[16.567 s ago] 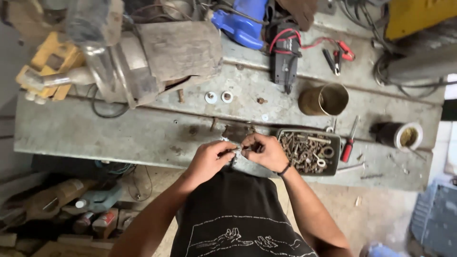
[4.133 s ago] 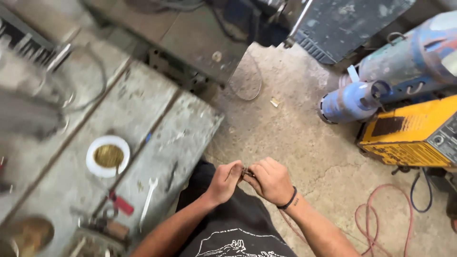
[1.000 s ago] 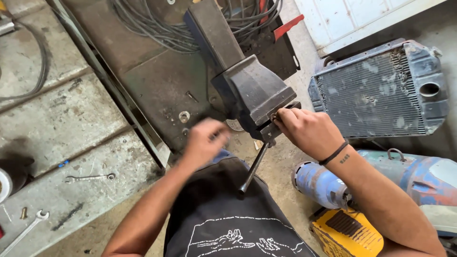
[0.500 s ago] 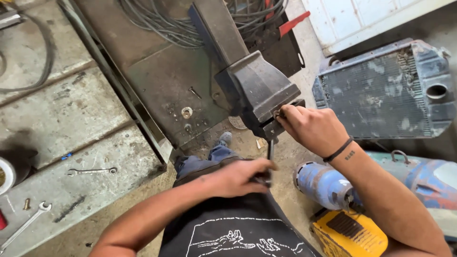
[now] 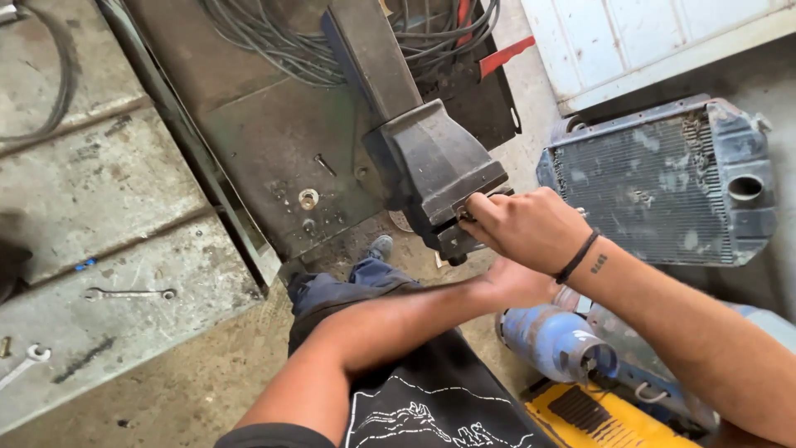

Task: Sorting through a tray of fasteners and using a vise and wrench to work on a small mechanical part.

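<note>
A dark grey bench vise (image 5: 431,158) is bolted to a dark steel plate (image 5: 265,141), its jaws pointing toward me. My right hand (image 5: 526,228), with a black band on the wrist, is pinched on a small metal part (image 5: 464,215) at the vise jaws. My left arm crosses in front of my body, and my left hand (image 5: 514,284) sits just below the right hand, under the front of the vise. Its fingers are hidden behind my right wrist, and the vise handle is out of sight.
A combination spanner (image 5: 128,293) and another wrench (image 5: 25,365) lie on the grey concrete bench (image 5: 99,207) at left. A radiator (image 5: 663,182) leans at right. A blue cylinder (image 5: 555,340) and a yellow machine (image 5: 613,419) are on the floor. Cables (image 5: 274,41) are coiled behind the vise.
My left hand has moved right, from the vise handle to beneath my right hand. The right hand stays at the vise jaws. The view has shifted only slightly.
</note>
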